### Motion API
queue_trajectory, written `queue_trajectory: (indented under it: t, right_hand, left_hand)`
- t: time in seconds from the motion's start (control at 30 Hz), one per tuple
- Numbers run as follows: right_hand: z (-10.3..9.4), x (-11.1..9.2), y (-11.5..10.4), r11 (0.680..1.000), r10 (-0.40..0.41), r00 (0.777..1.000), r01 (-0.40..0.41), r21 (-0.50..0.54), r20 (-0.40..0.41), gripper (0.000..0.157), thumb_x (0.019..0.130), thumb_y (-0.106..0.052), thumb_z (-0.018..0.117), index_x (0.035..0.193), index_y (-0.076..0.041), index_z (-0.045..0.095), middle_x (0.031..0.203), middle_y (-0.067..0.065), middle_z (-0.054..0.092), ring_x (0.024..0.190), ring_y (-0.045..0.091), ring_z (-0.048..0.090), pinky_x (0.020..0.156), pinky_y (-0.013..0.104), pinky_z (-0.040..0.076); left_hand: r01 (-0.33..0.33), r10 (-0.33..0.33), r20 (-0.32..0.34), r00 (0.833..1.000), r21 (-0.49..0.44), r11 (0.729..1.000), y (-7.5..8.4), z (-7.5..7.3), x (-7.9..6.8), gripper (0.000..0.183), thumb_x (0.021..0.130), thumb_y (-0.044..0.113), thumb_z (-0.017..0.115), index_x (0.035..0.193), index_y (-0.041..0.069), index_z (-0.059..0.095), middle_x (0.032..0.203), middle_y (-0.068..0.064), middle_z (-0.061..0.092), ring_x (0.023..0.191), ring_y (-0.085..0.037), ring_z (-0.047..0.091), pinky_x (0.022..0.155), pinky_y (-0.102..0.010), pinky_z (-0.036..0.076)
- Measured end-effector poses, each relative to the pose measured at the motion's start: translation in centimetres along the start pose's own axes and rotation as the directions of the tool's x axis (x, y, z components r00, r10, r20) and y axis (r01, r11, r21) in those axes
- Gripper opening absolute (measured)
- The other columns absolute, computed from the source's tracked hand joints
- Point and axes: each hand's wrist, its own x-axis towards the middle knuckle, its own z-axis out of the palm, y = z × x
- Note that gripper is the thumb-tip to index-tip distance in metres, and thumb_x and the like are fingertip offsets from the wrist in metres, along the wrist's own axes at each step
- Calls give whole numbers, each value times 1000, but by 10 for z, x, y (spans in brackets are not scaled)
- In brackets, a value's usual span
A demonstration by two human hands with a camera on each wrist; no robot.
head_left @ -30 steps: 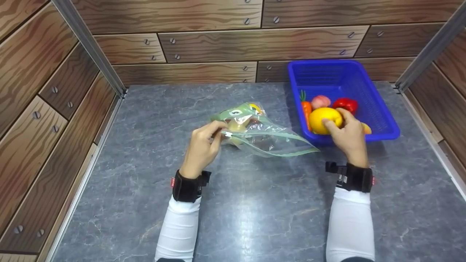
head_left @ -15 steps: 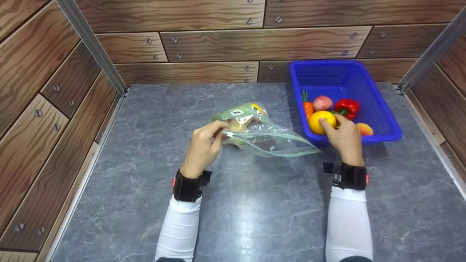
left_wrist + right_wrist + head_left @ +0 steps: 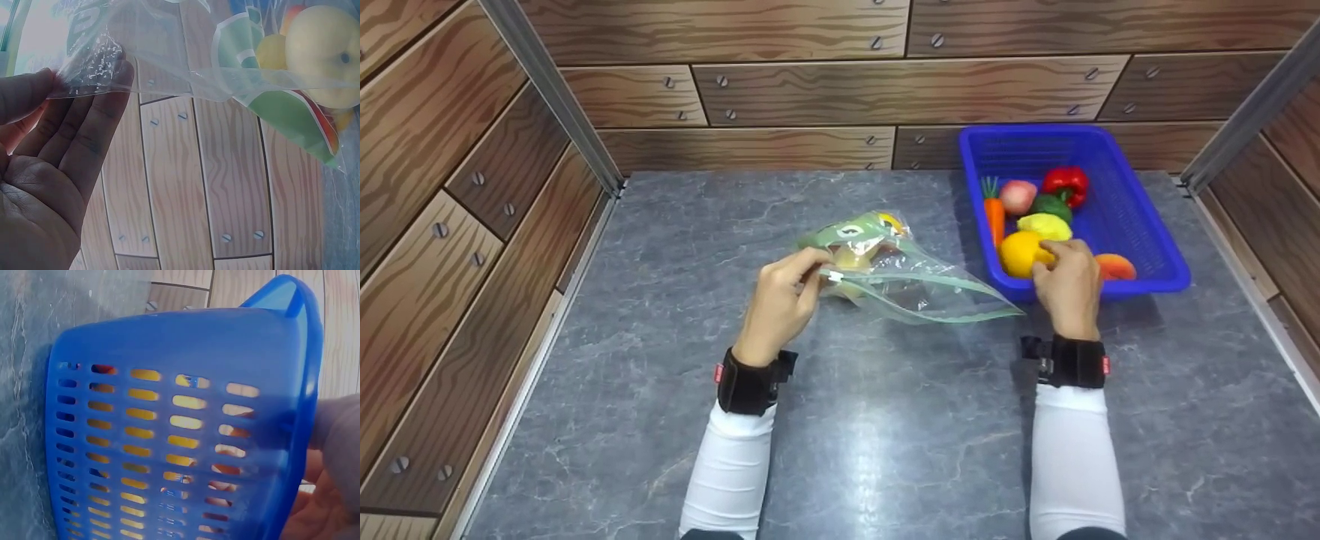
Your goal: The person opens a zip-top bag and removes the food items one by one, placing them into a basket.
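Note:
A clear zip bag [image 3: 919, 292] with green edging lies on the table, its mouth gaping toward the right. My left hand [image 3: 784, 300] pinches its rim beside the white slider [image 3: 835, 277]. Inside are several fruits, among them a pale yellow one [image 3: 326, 56]. Over the front of the blue basket [image 3: 1166, 281], my right hand [image 3: 1069, 289] has its fingers curled at the right side of a round yellow-orange fruit [image 3: 1020, 253], which shows between thumb and index finger. In the right wrist view, the basket's slotted wall hides most of the fruit.
Behind the yellow-orange fruit sit a lemon [image 3: 1046, 226], a dark green item [image 3: 1051, 206], a red bell pepper [image 3: 1066, 185], a pink fruit [image 3: 1018, 197] and a carrot [image 3: 995, 217]. A peach-coloured fruit [image 3: 1115, 267] lies front right. Wood-patterned walls [image 3: 780, 94] enclose the table.
My right hand has lowered the yellow-orange fruit into the basket and shifted slightly left. The red pepper now sits farther back, with the lemon and green item uncovered. My left hand keeps its hold.

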Motion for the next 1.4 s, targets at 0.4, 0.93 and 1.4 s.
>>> queue_trajectory:
  t: [0.4, 0.93, 1.4]
  right_hand:
    - [-12, -4, -20, 978, -157, 979, 172, 116, -130, 23, 86, 7, 66, 106, 11, 74, 97, 28, 71, 85, 42, 66, 79, 29, 49]
    - [-47, -38, -87, 795, -416, 861, 500, 344, -292, 25, 79, 17, 78, 100, 4, 79, 102, 18, 76, 101, 9, 67, 95, 17, 50]
    - [-60, -65, -108, 652, -677, 735, 621, 434, -35, 32, 75, 20, 79, 97, -3, 80, 92, 10, 77, 86, 17, 70, 91, 14, 52]
  left_hand:
    - [-19, 19, 5, 1000, 2, 1000, 0, -1, 2, 13, 96, -7, 63, 99, 2, 71, 88, -9, 72, 69, -14, 62, 63, -28, 55]
    - [-10, 10, 0, 1000, 2, 1000, -1, 0, 1, 15, 95, -9, 61, 99, 2, 71, 85, -8, 71, 67, -13, 59, 61, -28, 54]
    - [-1, 1, 0, 1000, -3, 1000, 0, 1, -2, 17, 94, -9, 61, 100, 3, 71, 85, -7, 69, 67, -13, 57, 61, -28, 52]
